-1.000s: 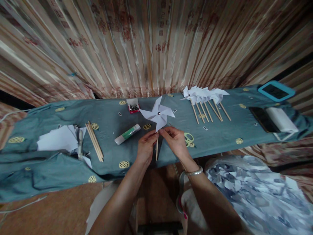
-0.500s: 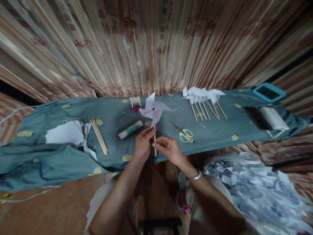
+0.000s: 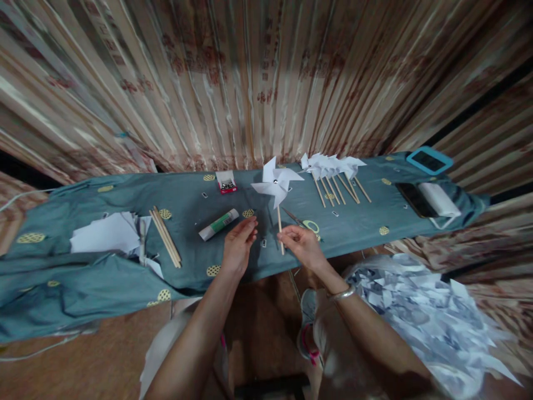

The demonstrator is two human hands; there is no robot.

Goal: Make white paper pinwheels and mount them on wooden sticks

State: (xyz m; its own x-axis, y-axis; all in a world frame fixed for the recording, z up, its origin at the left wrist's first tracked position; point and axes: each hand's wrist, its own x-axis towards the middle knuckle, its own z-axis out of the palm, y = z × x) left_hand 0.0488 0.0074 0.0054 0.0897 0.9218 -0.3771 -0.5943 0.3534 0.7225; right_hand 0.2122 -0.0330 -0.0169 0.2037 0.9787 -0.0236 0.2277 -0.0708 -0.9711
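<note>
My right hand [image 3: 303, 243] pinches the wooden stick of a white paper pinwheel [image 3: 275, 182] between thumb and fingers. The pinwheel stands upright above the table, its blades spread round a shiny metal pin. My left hand [image 3: 240, 244] hovers to the left of the stick, apart from it, fingers loosely bent and holding nothing. Partly behind the right hand lie scissors with pale green handles [image 3: 310, 225]. A glue stick [image 3: 219, 224] rests just left of my left hand. Behind it stands a small red and white box [image 3: 226, 183] of metal pins.
Several finished pinwheels [image 3: 333, 166] lie in an overlapping row at the back right. Wooden sticks [image 3: 165, 236] and white paper sheets [image 3: 106, 233] lie on the left. A phone [image 3: 415, 200] and a blue-framed device [image 3: 430, 160] are at the right. A bag of paper pieces [image 3: 420, 311] stands below.
My left hand has let go of the stick and drawn away from it. My right hand has carried the pinwheel to the right. The view has shifted slightly.
</note>
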